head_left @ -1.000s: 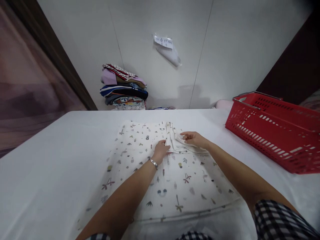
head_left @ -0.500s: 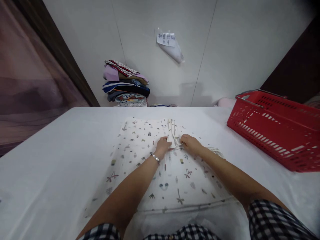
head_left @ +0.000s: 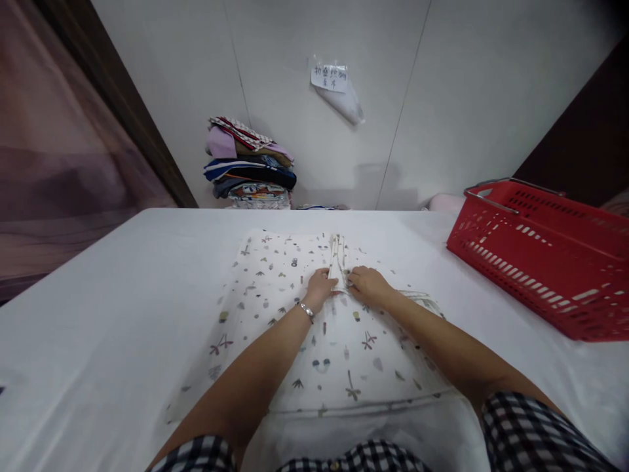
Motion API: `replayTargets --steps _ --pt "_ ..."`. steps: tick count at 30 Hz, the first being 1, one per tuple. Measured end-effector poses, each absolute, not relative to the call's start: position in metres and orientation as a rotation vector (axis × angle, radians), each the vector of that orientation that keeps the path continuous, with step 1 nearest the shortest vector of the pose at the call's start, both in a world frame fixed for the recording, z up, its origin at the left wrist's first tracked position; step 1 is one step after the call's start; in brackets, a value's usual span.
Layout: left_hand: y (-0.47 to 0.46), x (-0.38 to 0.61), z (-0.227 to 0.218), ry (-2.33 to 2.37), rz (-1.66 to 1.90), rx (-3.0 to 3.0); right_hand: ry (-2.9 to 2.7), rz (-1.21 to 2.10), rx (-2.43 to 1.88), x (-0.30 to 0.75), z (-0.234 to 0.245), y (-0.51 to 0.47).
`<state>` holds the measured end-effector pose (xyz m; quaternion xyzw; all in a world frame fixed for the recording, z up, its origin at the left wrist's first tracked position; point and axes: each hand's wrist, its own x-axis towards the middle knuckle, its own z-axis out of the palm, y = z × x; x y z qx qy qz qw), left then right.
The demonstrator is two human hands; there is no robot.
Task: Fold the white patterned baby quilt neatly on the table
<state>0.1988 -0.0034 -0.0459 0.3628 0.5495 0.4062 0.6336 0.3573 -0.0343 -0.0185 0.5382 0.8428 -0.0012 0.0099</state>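
A small white label (head_left: 329, 78) on the wall above the bench's far edge bears two lines of handwritten Chinese characters; at this size, the first two are probably 折叠. A translucent, wrinkled plastic sheet (head_left: 344, 106) tapers beneath it. On the smooth white bench (head_left: 122, 295), a thin white cloth printed with palm trees and sunglasses (head_left: 339, 341) lies flat mid-surface, short of the far edge, with a narrow pleated strip raised on it. The left hand (head_left: 320, 288), wearing a silver metal bracelet (head_left: 307, 311), pinches the strip's near end; the right hand's (head_left: 371, 286) grip is closed on the strip's right side, fingers curled. A red slotted plastic basket (head_left: 531, 262) with metal handles stands towards the bench's far right corner. Beyond the far edge, left of centre, rises a stack of folded fabrics (head_left: 250, 160).
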Motion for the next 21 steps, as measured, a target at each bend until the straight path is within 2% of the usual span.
replayTargets --steps 6,9,12,16,17,21 --pt "-0.003 0.199 -0.047 1.259 0.936 0.825 2.636 0.038 1.632 0.353 -0.022 -0.027" --pt "-0.004 0.199 -0.046 1.273 0.936 0.839 2.645 -0.064 1.697 0.353 -0.023 -0.025" --pt "-0.006 0.198 -0.045 1.289 0.929 0.856 2.674 -0.445 1.955 0.364 -0.022 -0.017" --pt "-0.005 0.198 -0.035 1.324 0.900 0.877 2.509 -1.363 2.605 0.409 -0.012 0.015" --pt "-0.004 0.199 -0.030 1.329 0.893 0.885 2.434 -1.498 2.727 0.425 -0.007 0.027" --pt "0.003 0.217 -0.010 1.287 0.876 0.933 2.289 -1.536 3.061 0.491 0.009 0.069"
